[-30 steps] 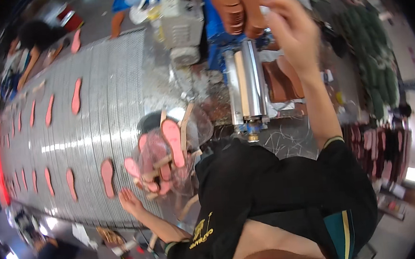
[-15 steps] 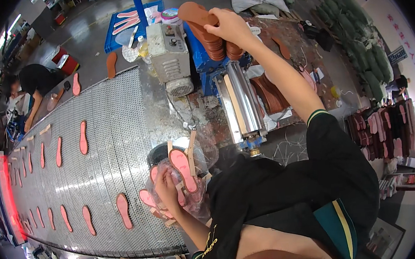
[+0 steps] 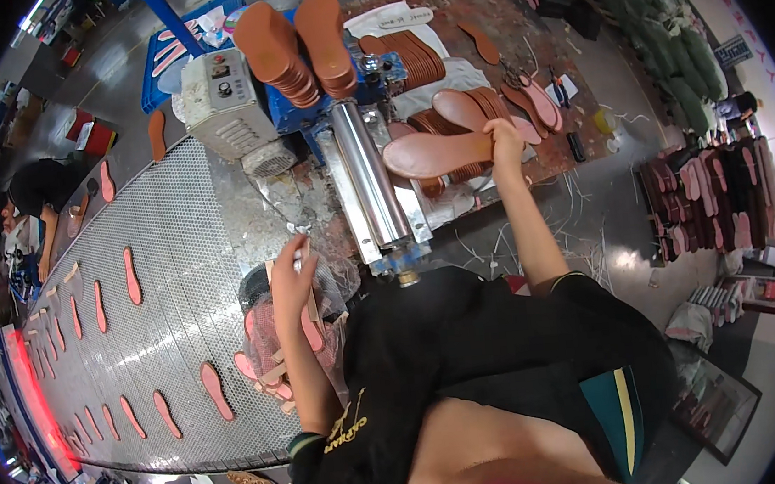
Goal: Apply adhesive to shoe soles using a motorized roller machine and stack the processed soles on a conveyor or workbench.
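My right hand [image 3: 507, 150] is closed on the end of a glossy brownish-pink insole [image 3: 435, 153], its other end reaching toward the metal roller [image 3: 371, 174]. Beneath this insole lie rows of brown insoles [image 3: 491, 104] standing on edge on the bench. My left hand [image 3: 292, 283] is over a clear plastic bag [image 3: 335, 279], thumb and forefinger apart, with nothing visible held. Pink insoles [image 3: 314, 333] and tan strips lie in and around the bag, partly hidden by my left forearm. Two stacks of brown insoles [image 3: 269, 45] stand on the blue machine behind the roller.
A perforated conveyor [image 3: 177, 205] carries spaced pink insoles at left, toward a red glow. A grey motor box [image 3: 218, 100] stands beside the roller. Pliers [image 3: 560, 89] and loose insoles lie on the worn bench [image 3: 515, 19]. Another person [image 3: 38, 203] is at the far left.
My right hand has moved from the brown stack on the machine to the right-hand bench and now holds a brownish-pink insole. My left hand has lifted from the bagged insoles. The view has shifted.
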`<state>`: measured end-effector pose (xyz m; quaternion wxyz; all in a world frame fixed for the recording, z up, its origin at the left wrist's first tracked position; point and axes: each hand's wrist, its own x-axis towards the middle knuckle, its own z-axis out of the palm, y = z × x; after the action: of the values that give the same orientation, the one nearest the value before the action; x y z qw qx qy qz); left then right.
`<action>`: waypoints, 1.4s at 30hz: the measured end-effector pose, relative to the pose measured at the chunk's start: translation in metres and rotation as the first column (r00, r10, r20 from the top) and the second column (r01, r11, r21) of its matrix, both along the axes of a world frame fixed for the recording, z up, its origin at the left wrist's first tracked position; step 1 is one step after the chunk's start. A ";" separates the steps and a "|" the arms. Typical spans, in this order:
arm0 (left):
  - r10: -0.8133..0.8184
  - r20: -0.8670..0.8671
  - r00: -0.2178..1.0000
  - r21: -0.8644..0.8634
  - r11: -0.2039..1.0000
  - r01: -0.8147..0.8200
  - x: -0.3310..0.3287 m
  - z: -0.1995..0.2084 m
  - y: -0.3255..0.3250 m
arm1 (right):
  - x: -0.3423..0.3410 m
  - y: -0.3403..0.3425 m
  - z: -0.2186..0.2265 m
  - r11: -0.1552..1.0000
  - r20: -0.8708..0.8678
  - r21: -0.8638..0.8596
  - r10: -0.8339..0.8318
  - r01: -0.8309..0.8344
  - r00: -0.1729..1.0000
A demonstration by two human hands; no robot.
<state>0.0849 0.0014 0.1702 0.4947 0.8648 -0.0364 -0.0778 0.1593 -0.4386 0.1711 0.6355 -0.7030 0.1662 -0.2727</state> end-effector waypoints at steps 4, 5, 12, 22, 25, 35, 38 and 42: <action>-0.282 0.178 0.943 0.072 0.959 0.273 0.054 0.030 -0.045 | -0.014 0.033 -0.012 0.978 -0.108 0.155 0.161 -0.143 0.981; -0.286 0.172 0.943 0.078 0.958 0.277 0.065 0.035 -0.054 | -0.017 0.032 -0.015 0.960 -0.099 0.205 0.216 -0.192 0.971; -0.512 0.225 0.829 0.323 0.842 0.432 0.091 0.042 -0.065 | -0.037 0.028 -0.044 0.864 -0.137 0.386 0.400 -0.323 0.906; -0.443 0.394 0.806 0.346 0.883 0.316 0.077 0.020 0.024 | -0.144 -0.001 -0.223 0.820 -0.662 0.295 0.546 -0.491 0.513; -0.292 0.335 0.896 0.268 0.941 0.206 0.036 -0.013 0.069 | -0.163 0.024 -0.221 0.755 -0.744 0.357 0.586 -0.549 0.322; 0.264 -0.744 0.614 -0.623 0.060 -0.780 -0.118 -0.113 0.076 | -0.197 -0.019 -0.250 0.735 -0.850 0.335 0.506 -0.590 0.147; 0.317 -0.821 0.474 -0.562 -0.311 -0.766 -0.114 -0.121 0.080 | -0.179 -0.007 -0.223 0.723 -0.877 0.351 0.476 -0.595 0.062; 0.605 -0.738 0.300 -0.502 -0.194 -0.843 -0.099 -0.142 0.087 | -0.175 0.004 -0.202 0.745 -0.840 0.378 0.525 -0.550 0.134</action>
<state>-0.0139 0.0888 0.0286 0.7996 0.2992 0.4967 0.1559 -0.0153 -0.4346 -0.0310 0.4761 -0.7465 0.2223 0.4082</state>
